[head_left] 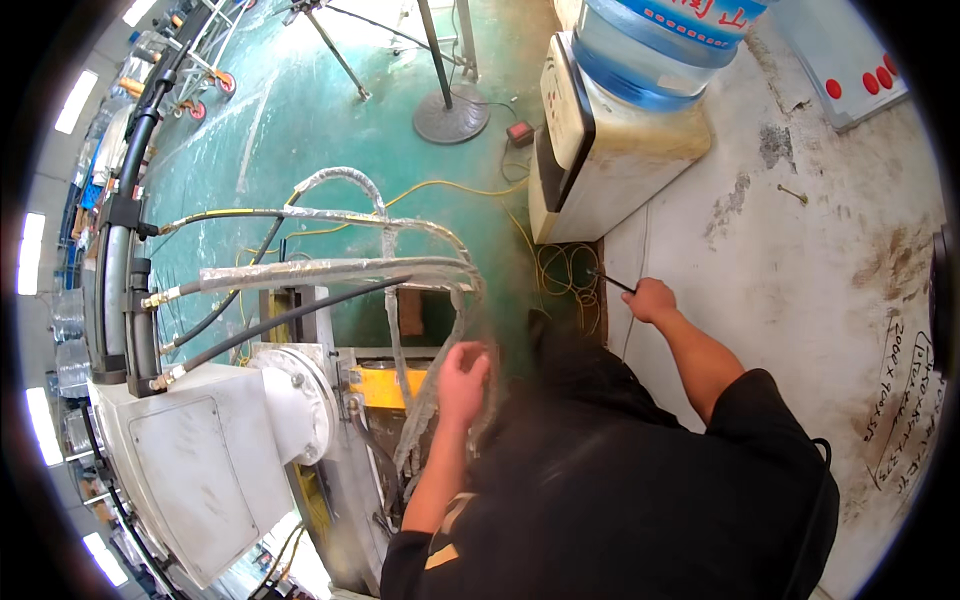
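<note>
My right hand (652, 300) is closed round one end of a thin dark rod-shaped tool (614, 283). Its other end points left and away from me, over a loose coil of yellow cable (567, 268) on the floor; its exact kind is too small to make out. My left hand (463, 382) is raised in front of me with fingers loosely bent, and nothing shows in it. It is nearest to the plastic-wrapped hoses (420, 266) that arch from the machine on the left; whether it touches them I cannot tell.
A white machine housing (195, 460) with a round flange stands at left, a yellow part (380, 386) beside it. Ahead right is a water dispenser (625, 140) carrying a blue bottle (655, 50). A stained white wall (760, 260) runs along my right. A round stand base (451, 114) stands ahead.
</note>
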Tool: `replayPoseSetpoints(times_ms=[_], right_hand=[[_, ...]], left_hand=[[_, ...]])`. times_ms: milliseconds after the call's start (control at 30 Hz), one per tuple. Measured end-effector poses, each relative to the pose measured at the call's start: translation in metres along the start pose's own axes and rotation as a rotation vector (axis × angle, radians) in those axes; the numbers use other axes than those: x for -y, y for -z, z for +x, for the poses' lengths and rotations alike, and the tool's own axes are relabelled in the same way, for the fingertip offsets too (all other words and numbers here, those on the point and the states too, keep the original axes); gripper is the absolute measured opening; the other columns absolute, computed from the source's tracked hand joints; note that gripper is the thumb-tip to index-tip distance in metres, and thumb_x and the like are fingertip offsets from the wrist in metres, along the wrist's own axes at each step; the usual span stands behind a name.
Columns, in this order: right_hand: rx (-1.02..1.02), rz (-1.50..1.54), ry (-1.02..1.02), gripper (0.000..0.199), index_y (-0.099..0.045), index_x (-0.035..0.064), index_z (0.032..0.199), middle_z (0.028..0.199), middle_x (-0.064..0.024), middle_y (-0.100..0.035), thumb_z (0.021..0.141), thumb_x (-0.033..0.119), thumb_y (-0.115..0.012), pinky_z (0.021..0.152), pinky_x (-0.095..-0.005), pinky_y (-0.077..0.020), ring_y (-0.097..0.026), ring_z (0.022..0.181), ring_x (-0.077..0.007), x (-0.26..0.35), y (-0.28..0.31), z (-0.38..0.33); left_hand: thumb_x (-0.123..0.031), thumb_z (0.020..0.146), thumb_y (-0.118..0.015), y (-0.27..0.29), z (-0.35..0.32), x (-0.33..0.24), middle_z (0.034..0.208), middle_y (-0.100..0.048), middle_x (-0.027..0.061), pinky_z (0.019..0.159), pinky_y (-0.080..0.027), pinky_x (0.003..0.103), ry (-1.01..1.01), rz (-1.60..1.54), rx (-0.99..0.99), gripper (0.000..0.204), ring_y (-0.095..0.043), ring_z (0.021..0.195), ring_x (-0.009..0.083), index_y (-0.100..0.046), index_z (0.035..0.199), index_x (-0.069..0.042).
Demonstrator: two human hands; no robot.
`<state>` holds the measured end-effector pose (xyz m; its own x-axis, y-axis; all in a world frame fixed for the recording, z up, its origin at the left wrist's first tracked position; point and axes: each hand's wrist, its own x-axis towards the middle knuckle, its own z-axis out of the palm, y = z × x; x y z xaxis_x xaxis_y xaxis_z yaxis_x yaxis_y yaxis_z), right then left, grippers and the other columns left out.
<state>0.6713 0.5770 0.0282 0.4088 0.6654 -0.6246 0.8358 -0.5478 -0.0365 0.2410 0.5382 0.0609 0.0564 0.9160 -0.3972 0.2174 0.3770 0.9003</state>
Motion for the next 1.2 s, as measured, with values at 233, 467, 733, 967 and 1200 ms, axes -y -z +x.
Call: replayPoseSetpoints(times_ms=[233,467,733,967,1200], right_hand=[[-0.022,-0.015,-0.034,0.050,-0.078,0.0011,0.110,0.113,-0.0226,-0.077,0.095,0.049,-0.073,0.096,-0.0498,-0.0580,-0.073,0.110,-0.0404,-0.021,0.020,0.066],[0.078,-0.142,-0.059,0.056,-0.079,0.0026,0.107,0.113,-0.0225,-0.077,0.093,0.056,-0.072,0.095,-0.0521,-0.0576,-0.072,0.110,-0.0426,-0.065,0.038,0.118],[0.071,-0.028,-0.053,0.052,-0.079,0.0006,0.101,0.106,-0.0248,-0.077,0.093,0.052,-0.071,0.096,-0.0522,-0.0567,-0.073,0.106,-0.0432,-0.060,0.061,0.132],[0.036,0.069,-0.150,0.054,-0.079,-0.0015,0.095,0.101,-0.0266,-0.077,0.091,0.052,-0.074,0.091,-0.0535,-0.0582,-0.073,0.101,-0.0466,-0.052,0.035,0.146],[0.104,0.202,-0.326,0.052,-0.077,-0.0041,0.090,0.103,-0.0280,-0.077,0.091,0.048,-0.074,0.089,-0.0552,-0.0584,-0.073,0.103,-0.0469,0.074,0.026,0.184]], left_hand=[[-0.014,0.095,-0.073,-0.037,0.121,-0.033,0.109,-0.077,0.0116,0.095,-0.057,0.035,0.021,-0.121,-0.006,0.030,-0.074,0.104,0.0201,-0.071,0.121,0.001],[-0.011,0.098,-0.072,-0.092,0.264,-0.063,0.091,-0.067,0.0003,0.070,-0.053,0.026,0.034,-0.112,-0.001,0.019,-0.063,0.081,0.0084,-0.070,0.114,-0.001],[-0.009,0.093,-0.069,-0.095,0.389,-0.126,0.086,-0.071,0.0054,0.068,-0.055,0.032,0.042,0.058,-0.043,0.021,-0.066,0.076,0.0136,-0.071,0.112,0.000],[-0.009,0.091,-0.072,-0.082,0.464,-0.154,0.093,-0.075,0.0099,0.074,-0.058,0.034,-0.029,0.181,-0.020,0.023,-0.071,0.083,0.0175,-0.072,0.112,-0.001],[-0.010,0.091,-0.074,-0.006,0.594,-0.195,0.093,-0.074,0.0100,0.080,-0.058,0.036,-0.022,0.389,-0.056,0.021,-0.071,0.086,0.0205,-0.072,0.111,-0.003]])
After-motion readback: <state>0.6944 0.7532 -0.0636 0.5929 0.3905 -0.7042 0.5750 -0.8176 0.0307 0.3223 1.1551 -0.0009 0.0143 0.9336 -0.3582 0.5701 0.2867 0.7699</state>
